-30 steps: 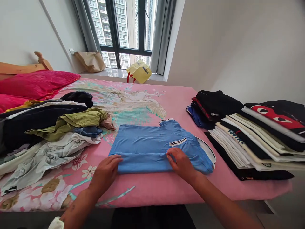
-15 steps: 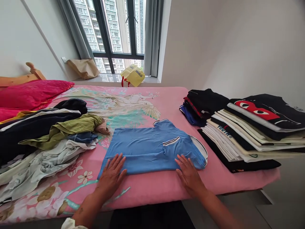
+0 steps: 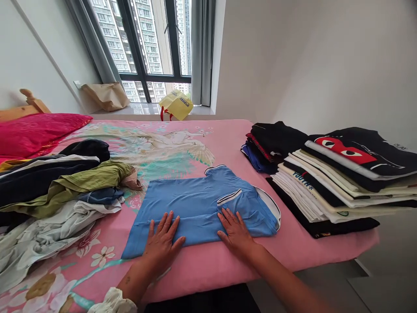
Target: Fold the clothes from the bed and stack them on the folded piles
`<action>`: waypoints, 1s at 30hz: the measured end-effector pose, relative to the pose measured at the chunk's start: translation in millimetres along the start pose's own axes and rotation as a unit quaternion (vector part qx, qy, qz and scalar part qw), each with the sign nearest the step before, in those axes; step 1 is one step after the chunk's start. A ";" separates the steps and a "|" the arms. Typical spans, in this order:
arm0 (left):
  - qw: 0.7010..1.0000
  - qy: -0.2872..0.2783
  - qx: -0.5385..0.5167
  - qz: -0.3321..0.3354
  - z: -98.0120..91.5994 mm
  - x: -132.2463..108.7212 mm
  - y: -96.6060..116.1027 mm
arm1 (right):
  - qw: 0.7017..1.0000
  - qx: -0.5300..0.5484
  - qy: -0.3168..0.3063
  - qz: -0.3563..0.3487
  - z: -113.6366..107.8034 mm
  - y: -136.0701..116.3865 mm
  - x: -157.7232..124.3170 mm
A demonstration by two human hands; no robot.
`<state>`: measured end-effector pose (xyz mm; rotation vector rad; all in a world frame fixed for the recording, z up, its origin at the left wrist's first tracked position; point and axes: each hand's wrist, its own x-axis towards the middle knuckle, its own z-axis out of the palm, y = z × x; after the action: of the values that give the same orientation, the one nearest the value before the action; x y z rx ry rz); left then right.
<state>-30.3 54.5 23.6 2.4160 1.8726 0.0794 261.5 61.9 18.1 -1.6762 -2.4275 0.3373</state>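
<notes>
A blue polo shirt [image 3: 182,198] lies flat on the pink bed, its near side folded inward and one striped-cuff sleeve turned back on top. Its white-lined collar points right, toward the stacks. My left hand [image 3: 163,237] rests palm down with fingers spread on the folded near edge, toward the hem. Nearer the sleeve, my right hand [image 3: 234,230] presses flat on the same fold, fingertips just below the striped cuff. Both hands are open, touching the cloth without gripping it.
Rumpled clothes [image 3: 65,187] are heaped on the left by a red pillow [image 3: 42,132]. To the right stand a tall stack of folded shirts [image 3: 339,187] and a smaller dark pile [image 3: 276,143]. A paper bag [image 3: 106,96] and a yellow bag [image 3: 176,104] sit by the window.
My right hand has slid left along the fold to below the sleeve cuff. My left hand has shifted slightly right on the cloth. The view has turned a little.
</notes>
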 end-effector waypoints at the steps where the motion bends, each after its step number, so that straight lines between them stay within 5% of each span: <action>1: 1.000 -0.003 -0.004 -0.009 3.9 1.2 1.3 | 1.000 0.004 -0.010 -0.001 2.7 0.3 1.6; 6: 0.999 0.021 -0.018 -0.023 14.5 3.8 -1.4 | 0.990 0.030 0.133 0.025 2.2 19.0 9.1; 9: 0.996 0.037 -0.049 0.069 6.7 8.2 14.1 | 0.979 0.033 0.191 0.060 -6.7 35.5 21.0; 14: 0.954 0.024 -0.113 0.275 -15.4 29.1 79.0 | 0.960 0.059 0.265 0.070 -22.8 52.1 37.3; 17: 0.935 0.016 -0.135 0.327 -13.3 55.1 115.4 | 0.969 0.049 0.239 0.027 -24.1 50.4 38.7; 20: 0.955 0.022 -0.132 0.266 7.1 77.4 133.0 | 0.986 0.012 0.164 0.032 -16.2 53.0 38.0; 25: 0.982 0.044 -0.112 0.143 40.0 81.3 132.6 | 0.989 -0.032 0.043 0.135 -7.4 64.1 39.2; 30: 0.979 0.069 -0.130 0.144 35.9 89.6 133.3 | 0.989 -0.038 0.077 0.120 -10.4 56.0 41.7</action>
<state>123.9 107.0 0.0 2.5249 1.4341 0.4893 299.8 121.0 12.9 -1.9538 -2.1582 0.1403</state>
